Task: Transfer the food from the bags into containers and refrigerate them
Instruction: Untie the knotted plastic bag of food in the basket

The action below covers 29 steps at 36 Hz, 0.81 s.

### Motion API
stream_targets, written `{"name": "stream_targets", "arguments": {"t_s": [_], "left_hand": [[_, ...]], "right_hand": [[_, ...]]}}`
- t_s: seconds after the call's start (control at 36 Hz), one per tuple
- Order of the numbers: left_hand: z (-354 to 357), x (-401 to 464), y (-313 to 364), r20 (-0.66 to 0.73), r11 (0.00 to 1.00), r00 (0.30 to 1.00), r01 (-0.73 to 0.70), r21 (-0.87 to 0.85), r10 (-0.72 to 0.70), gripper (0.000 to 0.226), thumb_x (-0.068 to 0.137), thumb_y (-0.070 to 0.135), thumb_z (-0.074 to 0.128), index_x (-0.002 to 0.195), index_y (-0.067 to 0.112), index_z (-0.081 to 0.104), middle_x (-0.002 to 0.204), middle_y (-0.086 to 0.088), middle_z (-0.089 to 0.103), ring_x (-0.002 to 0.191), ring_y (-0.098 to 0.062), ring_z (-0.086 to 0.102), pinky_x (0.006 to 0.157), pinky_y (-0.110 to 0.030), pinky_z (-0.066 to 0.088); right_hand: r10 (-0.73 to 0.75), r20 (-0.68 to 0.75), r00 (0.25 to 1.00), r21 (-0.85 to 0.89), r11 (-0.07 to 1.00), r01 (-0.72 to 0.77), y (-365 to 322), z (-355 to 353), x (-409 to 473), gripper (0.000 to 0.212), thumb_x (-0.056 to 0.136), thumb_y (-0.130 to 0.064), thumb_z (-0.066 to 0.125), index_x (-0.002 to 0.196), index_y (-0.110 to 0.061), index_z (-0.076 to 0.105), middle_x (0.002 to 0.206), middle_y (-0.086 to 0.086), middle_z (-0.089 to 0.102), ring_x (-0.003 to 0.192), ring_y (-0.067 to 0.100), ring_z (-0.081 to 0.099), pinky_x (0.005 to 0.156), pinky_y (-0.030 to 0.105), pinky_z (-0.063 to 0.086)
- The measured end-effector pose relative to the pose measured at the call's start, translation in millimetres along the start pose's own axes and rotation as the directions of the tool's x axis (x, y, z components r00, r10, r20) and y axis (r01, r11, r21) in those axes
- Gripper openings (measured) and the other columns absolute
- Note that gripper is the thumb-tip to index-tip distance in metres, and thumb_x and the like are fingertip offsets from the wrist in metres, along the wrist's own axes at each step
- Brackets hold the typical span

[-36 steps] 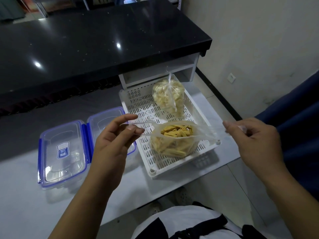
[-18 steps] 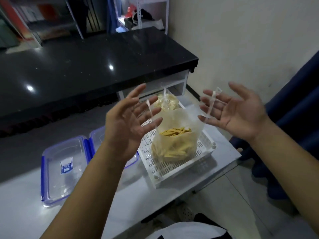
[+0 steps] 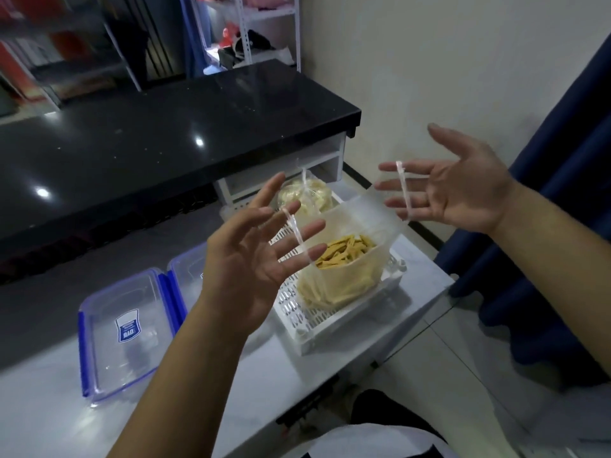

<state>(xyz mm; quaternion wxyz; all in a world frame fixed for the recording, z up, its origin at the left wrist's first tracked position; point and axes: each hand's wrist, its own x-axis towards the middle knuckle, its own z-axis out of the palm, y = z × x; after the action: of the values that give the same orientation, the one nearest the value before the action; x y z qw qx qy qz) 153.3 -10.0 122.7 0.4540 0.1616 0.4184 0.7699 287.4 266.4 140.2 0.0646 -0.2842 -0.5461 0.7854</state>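
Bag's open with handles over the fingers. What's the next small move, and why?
Probably carry the open bag left over the clear container. The left hand and right hand are spread, the bag's handles looped over their fingers, mouth wide open on yellow strips. The bag hangs over the white basket, and the container sits open beside it with no food visible inside.

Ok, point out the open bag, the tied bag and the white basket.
open bag [image 3: 344,285]: head view, its food-filled lower front.
tied bag [image 3: 317,196]: head view, its bulging right side.
white basket [image 3: 334,328]: head view, its near rim.

Left hand [image 3: 244,259] raised, fingers [image 3: 297,233] spread, right hand [image 3: 463,190] likewise
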Motion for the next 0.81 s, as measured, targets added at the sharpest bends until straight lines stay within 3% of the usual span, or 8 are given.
{"name": "stream_targets", "arguments": {"t_s": [0.19,0.28,0.39,0.47,0.58,0.72,0.81], "left_hand": [[-5,9,-7,-0.076,0.998,0.997,0.027,0.064,-0.022,0.059,0.075,0.027,0.060,0.133,0.031,0.065,0.144,-0.008,0.057,0.114,-0.037,0.068,0.086,-0.050,0.059],[-11,6,-9,-0.040,0.995,0.999,0.012,0.094,-0.008,0.065,0.070,0.030,0.067,0.134,0.031,0.064,0.142,-0.005,0.060,0.116,-0.039,0.066,0.085,-0.048,0.059],[-19,4,-3,-0.014,0.974,1.000,0.017,0.227,-0.015,0.064,0.075,0.036,0.063,0.139,0.032,0.059,0.141,-0.004,0.061,0.120,-0.039,0.064,0.092,-0.048,0.057],[-22,3,7,-0.084,0.886,0.996,0.037,0.463,0.002,0.059,0.075,0.051,0.061,0.133,0.041,0.062,0.134,-0.001,0.067,0.117,-0.030,0.067,0.093,-0.048,0.057],[-24,8,23,-0.174,0.776,0.980,0.035,0.630,0.097,0.052,0.076,0.063,0.055,0.120,0.042,0.071,0.122,0.004,0.073,0.110,-0.020,0.070,0.085,-0.037,0.060],[-30,41,33,-0.245,0.582,0.945,0.077,0.809,0.215,0.041,0.085,0.058,0.067,0.122,0.041,0.069,0.119,0.015,0.073,0.112,-0.004,0.067,0.104,-0.043,0.049],[-33,75,29,-0.246,0.411,0.946,0.143,0.900,0.210,0.050,0.086,0.052,0.066,0.134,0.040,0.060,0.131,0.011,0.066,0.122,-0.009,0.060,0.107,-0.047,0.047]], "right_hand": [[0.073,0.025,0.997,0.004,0.997,-0.073,15,-6,12,0.069,0.091,-0.064,0.047,0.132,-0.011,0.064,0.135,0.020,0.062,0.114,0.041,0.066,0.077,0.042,0.059],[0.085,0.147,0.986,0.018,0.996,-0.088,10,-17,15,0.072,0.092,-0.065,0.046,0.133,-0.009,0.063,0.138,0.019,0.060,0.120,0.042,0.062,0.083,0.047,0.058],[0.173,0.355,0.919,-0.100,0.984,-0.146,-3,-33,20,0.077,0.088,-0.068,0.052,0.137,-0.009,0.059,0.144,0.018,0.055,0.130,0.042,0.054,0.096,0.056,0.051],[0.238,0.405,0.883,-0.347,0.933,-0.092,-18,-46,24,0.078,0.081,-0.073,0.059,0.136,-0.017,0.061,0.141,0.014,0.059,0.130,0.034,0.056,0.099,0.052,0.051],[0.180,0.225,0.958,-0.616,0.788,-0.003,-41,-56,36,0.065,0.067,-0.077,0.064,0.117,-0.037,0.073,0.125,-0.002,0.071,0.117,0.018,0.066,0.101,0.053,0.051],[-0.037,0.193,0.980,-0.733,0.659,0.169,-55,-51,60,0.059,0.068,-0.079,0.064,0.117,-0.047,0.069,0.123,-0.018,0.069,0.114,0.004,0.064,0.099,0.041,0.048],[-0.126,0.189,0.974,-0.743,0.630,0.226,-48,-39,87,0.048,0.074,-0.068,0.066,0.117,-0.048,0.068,0.118,-0.027,0.065,0.112,-0.004,0.056,0.094,0.032,0.044]]}}
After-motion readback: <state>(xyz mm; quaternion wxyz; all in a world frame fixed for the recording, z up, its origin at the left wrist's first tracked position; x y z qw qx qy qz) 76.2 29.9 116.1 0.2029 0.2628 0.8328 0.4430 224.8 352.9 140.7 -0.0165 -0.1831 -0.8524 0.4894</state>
